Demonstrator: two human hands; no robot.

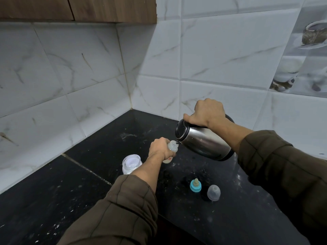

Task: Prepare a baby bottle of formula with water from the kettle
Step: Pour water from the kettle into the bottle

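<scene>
Your left hand (160,147) curls its fingers tightly round a small, translucent plastic baby bottle (172,147). It holds the bottle low over the black, white-flecked stone counter (88,191), leaning it toward the kettle with its ridged, threaded neck uncapped. Your right hand (208,112) is clenched on the black handle of a rounded, brushed stainless-steel kettle (205,142) with a glossy black lid. The kettle is tipped steeply forward, so its small pointed spout sits right at the bottle's mouth. Whether water is running there is too fine to make out.

Just left of your left wrist stands a squat, clear glass jar (131,163), open at the top and holding white powder. Nearer to you, well apart from the bottle, a teal plastic screw ring with a pale rubbery teat (195,185) stands upright. A clear, domed plastic cap (213,192) rests just to its right.

Glossy white, marble-veined wall tiles (88,68) meet in a corner behind the counter, under a brown wood-grain cabinet (79,7). Both olive-brown sleeves are pushed back off your forearms.
</scene>
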